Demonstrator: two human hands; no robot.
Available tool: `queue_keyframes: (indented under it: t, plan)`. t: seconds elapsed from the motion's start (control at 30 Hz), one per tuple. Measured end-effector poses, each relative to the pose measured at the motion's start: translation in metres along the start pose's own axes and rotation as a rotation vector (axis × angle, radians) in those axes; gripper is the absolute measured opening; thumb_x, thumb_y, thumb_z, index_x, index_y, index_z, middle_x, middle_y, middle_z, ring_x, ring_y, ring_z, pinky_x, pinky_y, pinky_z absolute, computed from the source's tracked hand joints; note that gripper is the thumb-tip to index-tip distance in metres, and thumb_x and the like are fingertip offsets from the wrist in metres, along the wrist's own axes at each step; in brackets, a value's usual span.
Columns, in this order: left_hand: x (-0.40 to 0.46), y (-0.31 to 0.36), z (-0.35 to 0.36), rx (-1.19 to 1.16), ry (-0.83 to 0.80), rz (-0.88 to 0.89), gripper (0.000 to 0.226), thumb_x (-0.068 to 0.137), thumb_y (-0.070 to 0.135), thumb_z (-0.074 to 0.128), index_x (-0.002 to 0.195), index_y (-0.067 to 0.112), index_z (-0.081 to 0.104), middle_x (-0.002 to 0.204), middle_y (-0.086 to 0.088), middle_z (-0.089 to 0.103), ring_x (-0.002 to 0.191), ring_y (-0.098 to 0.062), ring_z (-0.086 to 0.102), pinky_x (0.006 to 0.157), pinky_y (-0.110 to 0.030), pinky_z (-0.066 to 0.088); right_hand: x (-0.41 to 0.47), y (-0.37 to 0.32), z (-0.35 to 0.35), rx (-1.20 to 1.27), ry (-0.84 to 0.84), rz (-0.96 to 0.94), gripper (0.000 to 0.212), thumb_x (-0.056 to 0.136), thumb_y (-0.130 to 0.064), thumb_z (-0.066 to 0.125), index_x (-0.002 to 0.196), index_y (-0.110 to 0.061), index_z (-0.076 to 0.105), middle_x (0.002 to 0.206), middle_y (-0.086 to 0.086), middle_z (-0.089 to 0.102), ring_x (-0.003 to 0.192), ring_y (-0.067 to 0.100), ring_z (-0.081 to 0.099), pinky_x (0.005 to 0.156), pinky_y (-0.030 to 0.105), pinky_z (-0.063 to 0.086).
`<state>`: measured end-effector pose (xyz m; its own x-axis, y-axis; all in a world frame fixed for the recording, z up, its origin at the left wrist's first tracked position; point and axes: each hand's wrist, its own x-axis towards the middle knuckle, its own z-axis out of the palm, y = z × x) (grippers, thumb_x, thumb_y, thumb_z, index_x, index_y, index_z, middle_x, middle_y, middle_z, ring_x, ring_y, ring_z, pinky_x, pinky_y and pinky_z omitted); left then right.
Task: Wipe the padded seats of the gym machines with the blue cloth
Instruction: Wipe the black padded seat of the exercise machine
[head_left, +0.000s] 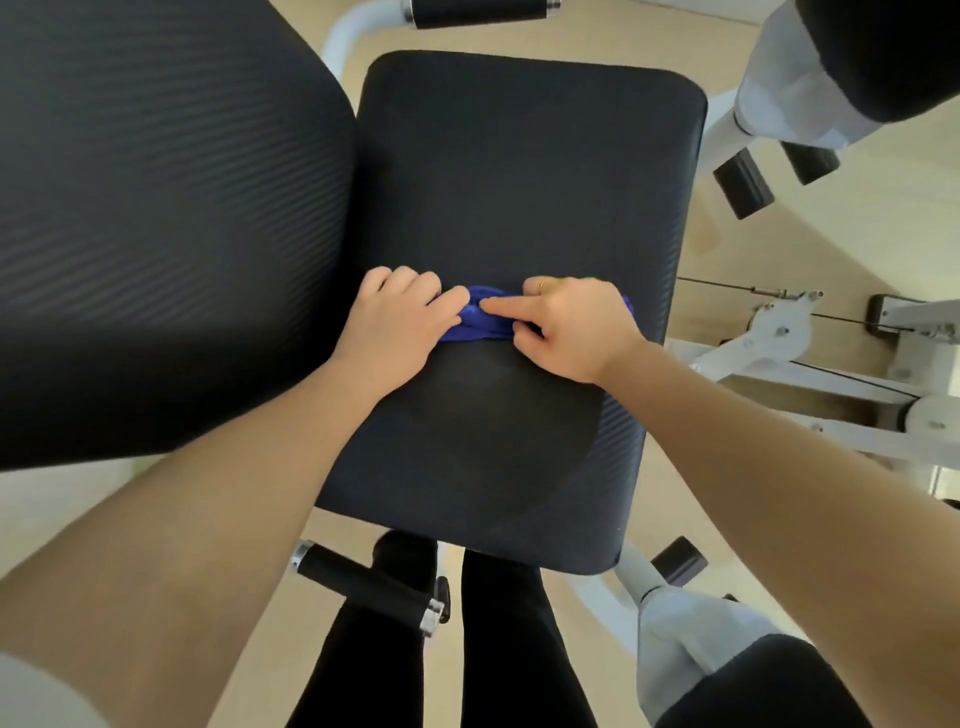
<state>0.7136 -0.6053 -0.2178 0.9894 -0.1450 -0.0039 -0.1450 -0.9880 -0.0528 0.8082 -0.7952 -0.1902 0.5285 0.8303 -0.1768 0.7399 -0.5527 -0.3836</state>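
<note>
A black padded seat (519, 171) of a gym machine lies flat below me. The blue cloth (475, 325) is bunched up on the middle of the seat. My left hand (397, 325) has its fingers curled over the cloth's left end. My right hand (571, 327) grips the cloth's right end, with its forefinger stretched out along the top of the cloth. Most of the cloth is hidden under both hands. A darker, damp-looking patch covers the seat's near half.
A black padded backrest (156, 208) fills the left side, touching the seat's left edge. White machine frame (810, 374) and cables stand at the right. A black handle (363, 587) sticks out below the seat's near edge, by my legs. Padded rollers (852, 67) sit at the top right.
</note>
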Motion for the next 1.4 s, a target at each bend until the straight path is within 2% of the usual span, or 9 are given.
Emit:
queue_keyframes:
  t: [0.3, 0.47, 0.7, 0.87, 0.97, 1.03, 1.13, 1.27, 1.4]
  plan:
    - [-0.11, 0.016, -0.005, -0.02, -0.016, 0.217, 0.024, 0.075, 0.032, 0.075, 0.092, 0.021, 0.062, 0.07, 0.001, 0.058, 0.065, -0.021, 0.057, 0.063, -0.03, 0.044, -0.078, -0.097, 0.041, 0.056, -0.176, 0.145, 0.042, 0.091, -0.023, 0.041, 0.13, -0.037, 0.052, 0.096, -0.002, 0.064, 0.086, 0.021, 0.059, 0.06, 0.027, 0.04]
    - [-0.163, 0.027, -0.037, -0.123, -0.392, 0.321, 0.028, 0.097, 0.034, 0.041, 0.122, 0.023, 0.051, 0.108, -0.001, 0.06, 0.102, -0.024, 0.055, 0.085, -0.036, 0.04, -0.107, -0.171, 0.044, 0.182, -0.438, 0.347, 0.039, 0.09, -0.021, 0.045, 0.123, -0.037, 0.058, 0.111, -0.003, 0.067, 0.093, 0.021, 0.059, 0.073, 0.028, 0.046]
    - [-0.185, 0.02, -0.117, -0.862, -0.519, -0.228, 0.03, 0.089, 0.04, 0.056, 0.107, 0.017, 0.051, 0.093, 0.004, 0.057, 0.084, -0.019, 0.054, 0.074, -0.031, 0.042, -0.148, -0.217, -0.019, 0.284, -0.187, 0.7, 0.047, 0.087, -0.034, 0.06, 0.126, -0.017, 0.044, 0.105, 0.006, 0.058, 0.096, 0.026, 0.056, 0.078, 0.036, 0.047]
    - [-0.174, 0.033, -0.175, -1.294, -1.021, -0.438, 0.035, 0.073, 0.052, 0.064, 0.064, 0.018, 0.065, 0.068, -0.004, 0.065, 0.075, -0.025, 0.057, 0.079, -0.035, 0.045, -0.192, -0.241, -0.064, 0.663, -0.023, 1.02, 0.032, 0.089, -0.036, 0.058, 0.09, -0.006, 0.068, 0.082, 0.009, 0.062, 0.074, 0.021, 0.053, 0.062, 0.029, 0.042]
    - [-0.176, 0.06, -0.199, -1.499, -1.091, -0.305, 0.023, 0.086, 0.036, 0.056, 0.071, 0.02, 0.062, 0.071, -0.003, 0.06, 0.073, -0.021, 0.054, 0.077, -0.033, 0.043, -0.241, -0.259, -0.065, 1.325, 0.338, 1.122, 0.004, 0.089, -0.017, 0.058, 0.086, -0.014, 0.06, 0.086, 0.006, 0.064, 0.079, 0.024, 0.059, 0.071, 0.036, 0.05]
    - [-0.18, 0.087, -0.217, -1.581, -1.207, -0.211, 0.009, 0.093, 0.019, 0.05, 0.087, 0.018, 0.057, 0.079, -0.002, 0.06, 0.073, -0.015, 0.056, 0.072, -0.028, 0.048, -0.278, -0.274, -0.061, 1.628, 0.527, 1.087, 0.015, 0.088, 0.001, 0.049, 0.087, -0.014, 0.053, 0.087, 0.007, 0.062, 0.078, 0.024, 0.06, 0.067, 0.034, 0.054]
    - [-0.196, 0.138, -0.239, -1.196, -1.347, 0.225, 0.01, 0.086, 0.01, 0.058, 0.094, 0.011, 0.051, 0.084, -0.006, 0.059, 0.074, -0.017, 0.057, 0.069, -0.027, 0.048, -0.331, -0.296, -0.05, 1.492, 0.594, 1.167, 0.024, 0.081, 0.009, 0.042, 0.076, -0.014, 0.05, 0.08, 0.008, 0.055, 0.078, 0.025, 0.052, 0.07, 0.033, 0.046]
    - [-0.231, 0.207, -0.267, -0.62, -1.081, 0.626, 0.025, 0.076, 0.023, 0.068, 0.092, 0.011, 0.053, 0.079, -0.001, 0.059, 0.07, -0.016, 0.055, 0.062, -0.026, 0.045, -0.401, -0.343, -0.043, 1.291, 0.483, 1.476, 0.023, 0.077, -0.009, 0.043, 0.095, -0.006, 0.056, 0.088, 0.014, 0.058, 0.076, 0.028, 0.053, 0.073, 0.037, 0.043]
    - [-0.289, 0.263, -0.293, -0.55, -0.94, 0.793, 0.03, 0.078, 0.03, 0.067, 0.098, 0.016, 0.05, 0.085, 0.001, 0.06, 0.075, -0.016, 0.056, 0.061, -0.027, 0.044, -0.48, -0.413, -0.028, 1.528, 0.701, 1.503, 0.045, 0.075, -0.024, 0.047, 0.114, -0.006, 0.056, 0.089, 0.015, 0.059, 0.073, 0.027, 0.053, 0.068, 0.034, 0.042]
